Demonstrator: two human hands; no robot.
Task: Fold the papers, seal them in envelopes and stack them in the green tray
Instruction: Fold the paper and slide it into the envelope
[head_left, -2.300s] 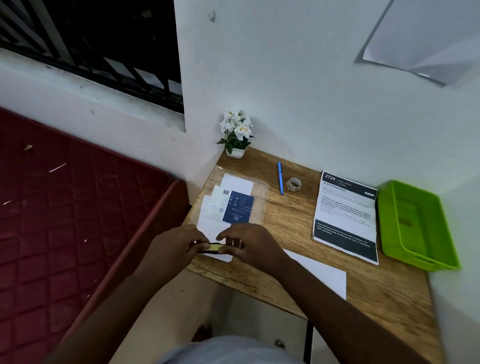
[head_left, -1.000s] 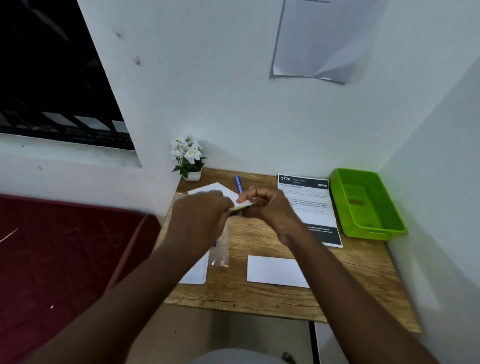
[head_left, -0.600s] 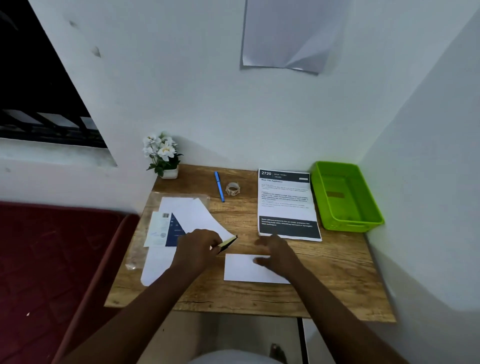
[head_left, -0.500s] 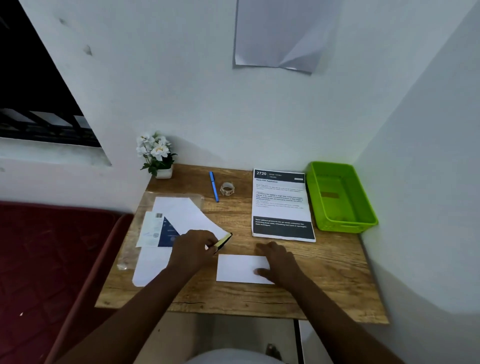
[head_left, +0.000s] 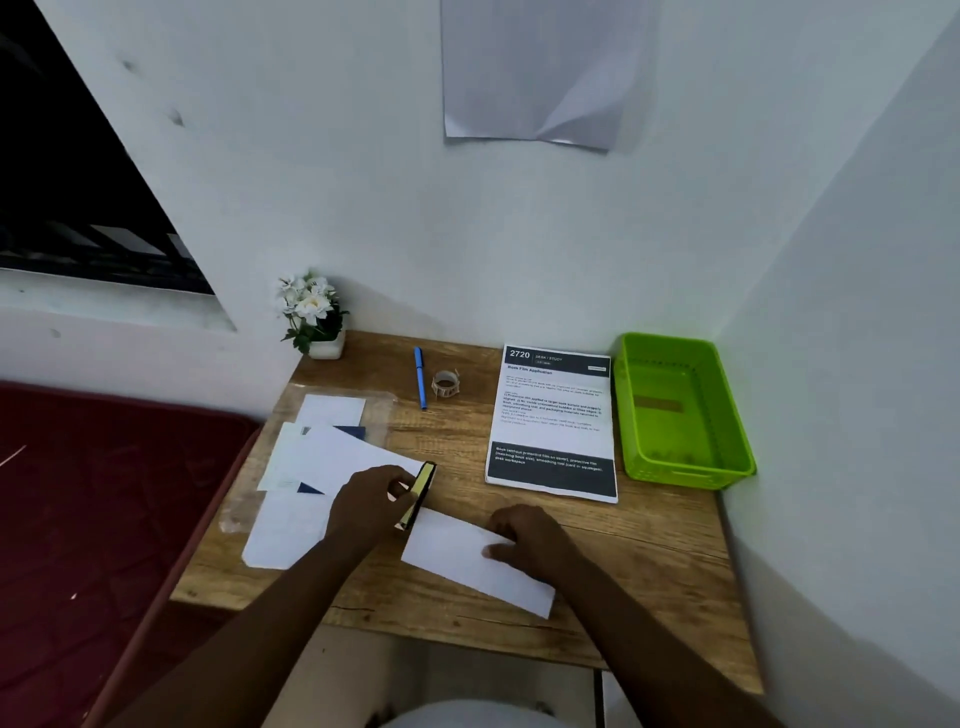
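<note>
**Crease could slip at the desk's front**

On my wooden desk (head_left: 649, 545), the green tray (head_left: 727, 415) sits bare, far right. The folded paper (head_left: 457, 551) lies flat, white, near the front edge. My right hand (head_left: 524, 535) presses it; my left hand (head_left: 369, 509) grips a yellow-black smoothing tool (head_left: 418, 493) touching its corner. A hard stroke could skew the fold.

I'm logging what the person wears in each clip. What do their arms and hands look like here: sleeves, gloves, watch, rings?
Both forearms are bare right down to the frame's lower edge, with no sleeve showing. The left hand and right hand wear no gloves, and neither wrist has a watch or band. No rings are visible.
</note>
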